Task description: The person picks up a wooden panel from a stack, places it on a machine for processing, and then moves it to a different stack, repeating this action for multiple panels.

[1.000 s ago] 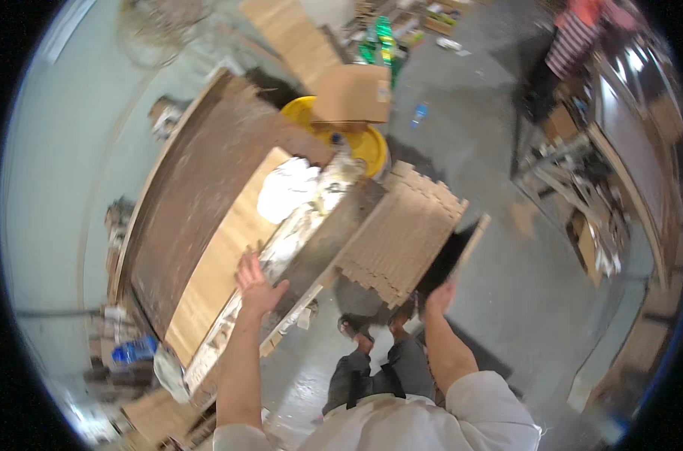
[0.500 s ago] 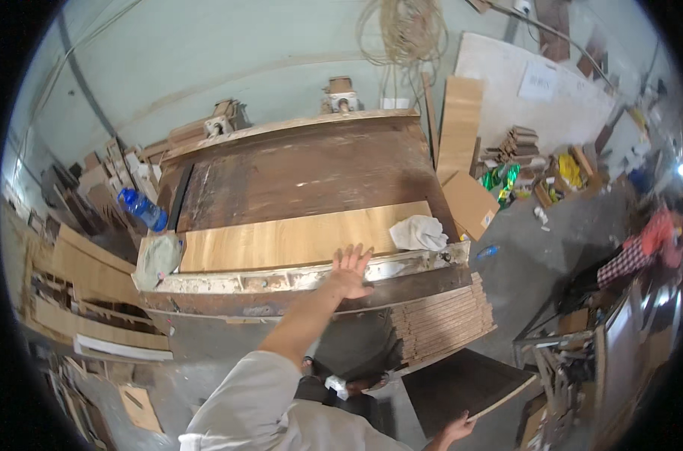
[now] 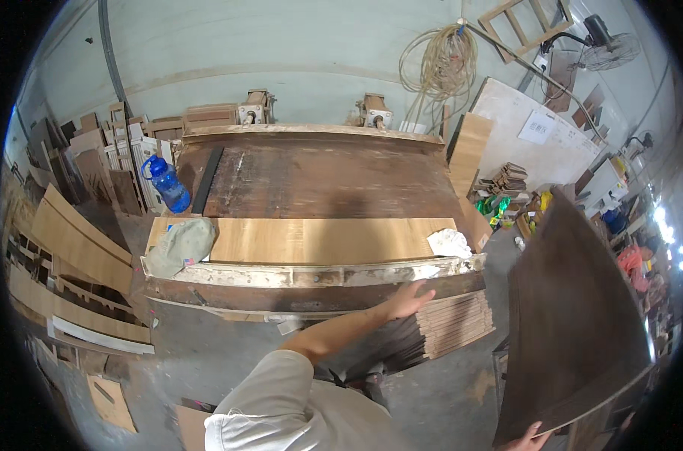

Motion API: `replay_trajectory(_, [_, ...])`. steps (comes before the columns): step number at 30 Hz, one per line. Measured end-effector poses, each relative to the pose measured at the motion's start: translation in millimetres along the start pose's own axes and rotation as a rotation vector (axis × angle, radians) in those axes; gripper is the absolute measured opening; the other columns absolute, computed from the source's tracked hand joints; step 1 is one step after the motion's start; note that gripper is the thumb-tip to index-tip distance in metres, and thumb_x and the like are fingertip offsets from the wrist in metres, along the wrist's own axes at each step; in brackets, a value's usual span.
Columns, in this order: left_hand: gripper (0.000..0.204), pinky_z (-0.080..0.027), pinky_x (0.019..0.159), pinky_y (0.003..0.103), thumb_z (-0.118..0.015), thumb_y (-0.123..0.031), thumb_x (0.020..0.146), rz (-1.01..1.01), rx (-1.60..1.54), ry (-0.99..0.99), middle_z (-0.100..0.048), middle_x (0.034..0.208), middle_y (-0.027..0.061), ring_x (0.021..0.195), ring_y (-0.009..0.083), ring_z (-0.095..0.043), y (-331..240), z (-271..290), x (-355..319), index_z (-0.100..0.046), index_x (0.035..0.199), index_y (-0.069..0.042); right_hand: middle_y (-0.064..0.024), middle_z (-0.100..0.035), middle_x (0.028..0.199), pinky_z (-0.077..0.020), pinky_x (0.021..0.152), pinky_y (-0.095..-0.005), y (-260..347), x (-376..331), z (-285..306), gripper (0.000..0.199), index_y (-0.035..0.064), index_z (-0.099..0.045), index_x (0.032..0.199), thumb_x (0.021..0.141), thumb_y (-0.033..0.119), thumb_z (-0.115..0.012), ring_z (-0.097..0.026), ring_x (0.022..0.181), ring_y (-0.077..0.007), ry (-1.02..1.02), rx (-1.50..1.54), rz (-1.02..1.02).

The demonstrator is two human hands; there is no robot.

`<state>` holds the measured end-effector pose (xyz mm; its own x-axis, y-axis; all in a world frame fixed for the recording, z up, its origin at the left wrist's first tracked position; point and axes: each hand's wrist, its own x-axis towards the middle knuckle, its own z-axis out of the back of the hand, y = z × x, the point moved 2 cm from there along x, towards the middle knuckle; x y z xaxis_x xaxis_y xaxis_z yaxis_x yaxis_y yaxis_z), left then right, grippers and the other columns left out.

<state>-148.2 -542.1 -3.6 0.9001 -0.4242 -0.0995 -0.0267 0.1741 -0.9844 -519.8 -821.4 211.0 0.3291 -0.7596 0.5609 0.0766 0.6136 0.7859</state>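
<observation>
My right hand [image 3: 528, 442] grips the lower edge of a large dark brown board [image 3: 578, 316], raised upright and tilted on my right. My left hand [image 3: 409, 299] is open, reaching across in front of the bench's near edge with nothing in it. Below and beside it is a stack of brown boards [image 3: 456, 325]. On the brown workbench [image 3: 304, 177] lies a long light wood-grain board [image 3: 281, 240]. A grey-green cap [image 3: 182, 246] rests on its left end and a crumpled white cloth [image 3: 449, 242] on its right end.
A blue water bottle [image 3: 165, 184] stands at the bench's left end, beside a black strip [image 3: 207, 180]. Curved light boards [image 3: 78, 240] lean at the left. A white panel [image 3: 537, 135] rests against the wall. Farther right, a person in red [image 3: 633, 267] is partly behind my board.
The dark board has come up from low on my right to stand tall. My left hand has moved off the bench's near rail, to the right and toward me.
</observation>
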Motion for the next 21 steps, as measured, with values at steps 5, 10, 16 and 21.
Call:
replay_trajectory(5, [0.103,-0.038,0.101,0.059,-0.034,-0.084,0.084,0.426,-0.748,0.144,-0.038,0.152,0.0175,0.134,0.0365,-0.042,-5,81,13,-0.013,0.157,-0.015,-0.0215,-0.048,0.142,-0.0352,0.109,-0.0426,-18,11,-33,0.063,-0.0074,-0.045,0.14,0.093,0.032,-0.061,-0.047,0.129,-0.03,-0.318,0.021,-0.289])
replay_trajectory(10, [0.081,-0.041,0.106,0.048,-0.025,-0.071,0.096,-0.231,-1.336,-0.353,-0.046,0.145,0.0121,0.133,0.03,-0.045,-32,237,-32,-0.037,0.147,-0.009,-0.0196,-0.034,0.154,-0.0296,0.113,-0.0417,-13,11,-165,0.067,0.0015,-0.034,0.15,0.097,0.035,-0.058,-0.039,0.136,-0.032,0.267,0.392,-0.241])
replay_trajectory(16, [0.072,-0.035,0.108,0.049,-0.039,-0.06,0.097,-0.22,-1.458,-0.898,-0.052,0.137,0.0171,0.124,0.033,-0.049,17,397,-162,-0.043,0.142,-0.004,-0.0173,-0.047,0.143,-0.0356,0.107,-0.0347,-24,-26,-365,0.055,-0.0069,-0.039,0.145,0.094,0.004,-0.056,-0.048,0.127,-0.0256,0.76,0.396,-0.292])
replay_trajectory(21, [0.059,-0.042,0.103,0.043,-0.051,-0.046,0.096,0.394,-0.913,-1.046,-0.06,0.128,0.015,0.118,0.0295,-0.056,80,467,-210,-0.054,0.132,0.0,-0.0166,-0.055,0.133,-0.0406,0.103,-0.0331,-29,-36,-534,0.052,-0.0095,-0.043,0.139,0.092,0.007,-0.06,-0.053,0.121,-0.0232,1.189,0.265,-0.201])
